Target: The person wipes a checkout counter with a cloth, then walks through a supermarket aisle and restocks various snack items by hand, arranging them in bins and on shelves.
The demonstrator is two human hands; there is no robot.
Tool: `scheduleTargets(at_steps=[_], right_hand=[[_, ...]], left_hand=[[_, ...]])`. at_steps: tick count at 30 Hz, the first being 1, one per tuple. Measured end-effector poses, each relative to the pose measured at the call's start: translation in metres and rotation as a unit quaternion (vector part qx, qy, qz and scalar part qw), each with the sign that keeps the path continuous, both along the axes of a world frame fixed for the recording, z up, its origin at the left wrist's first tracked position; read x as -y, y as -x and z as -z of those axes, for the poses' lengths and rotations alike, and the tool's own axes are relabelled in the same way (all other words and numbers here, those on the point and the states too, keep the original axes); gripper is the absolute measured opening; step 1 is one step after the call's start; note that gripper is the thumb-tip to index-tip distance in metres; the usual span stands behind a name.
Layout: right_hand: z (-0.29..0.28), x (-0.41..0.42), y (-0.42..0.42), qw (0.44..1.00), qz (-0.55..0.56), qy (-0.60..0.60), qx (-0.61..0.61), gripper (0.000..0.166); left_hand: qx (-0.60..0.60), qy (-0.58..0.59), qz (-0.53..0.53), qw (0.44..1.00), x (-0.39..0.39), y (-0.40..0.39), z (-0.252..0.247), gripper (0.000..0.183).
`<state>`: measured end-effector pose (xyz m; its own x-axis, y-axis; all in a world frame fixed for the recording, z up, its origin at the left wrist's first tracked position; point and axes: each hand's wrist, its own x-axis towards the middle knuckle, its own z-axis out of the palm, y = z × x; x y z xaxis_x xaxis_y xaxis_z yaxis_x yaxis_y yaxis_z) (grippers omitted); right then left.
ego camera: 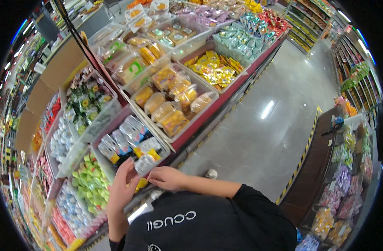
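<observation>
My left hand (124, 185) is at the front left of a clear plastic bin, with its fingertips at the edge of a clear plastic package (144, 165) bearing a white label. My right hand (167, 178) is bent inward at the package's lower right, fingers partly curled. Blur hides whether either hand grips it. Something yellow (141, 185) shows between the two hands, too blurred to name. Behind them in the bin lie several similar clear packages (128, 128) with black, blue and yellow parts.
Bagged bread rolls (164, 108) fill the bin beyond, with yellow snack packets (215, 67) farther along. Green-wrapped sweets (92, 182) lie on the left. A dark red ledge (194, 130) edges the display. On the right, a grey floor aisle (241, 141) separates it from a brown stand (314, 157).
</observation>
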<state>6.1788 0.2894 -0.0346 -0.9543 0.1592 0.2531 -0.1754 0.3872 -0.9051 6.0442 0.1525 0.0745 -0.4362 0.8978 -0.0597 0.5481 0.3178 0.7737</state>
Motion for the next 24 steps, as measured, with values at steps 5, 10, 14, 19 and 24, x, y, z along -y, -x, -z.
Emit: scheduleTargets(at_steps=[5,10,14,19,24], right_hand=[[0.019,-0.094,-0.121,0.984,0.001,-0.068,0.166,0.027],[0.005,-0.148,-0.205,0.942,0.25,0.073,0.212,0.028],[0.019,-0.165,-0.226,0.924,0.32,0.124,0.167,0.029],[0.041,-0.182,-0.243,0.894,0.318,0.22,0.226,0.026],[0.029,-0.265,-0.243,0.861,0.374,0.157,0.307,0.029]], left_hand=[[-0.063,-0.028,0.161,0.985,-0.137,-0.08,-0.004,0.037],[-0.109,-0.018,0.17,0.979,-0.243,-0.096,0.032,0.037],[-0.29,-0.09,0.059,0.951,-0.312,-0.068,0.119,0.041],[-0.314,0.127,0.057,0.939,-0.367,-0.081,0.115,0.042],[-0.306,0.136,0.12,0.935,-0.444,-0.09,0.06,0.039]])
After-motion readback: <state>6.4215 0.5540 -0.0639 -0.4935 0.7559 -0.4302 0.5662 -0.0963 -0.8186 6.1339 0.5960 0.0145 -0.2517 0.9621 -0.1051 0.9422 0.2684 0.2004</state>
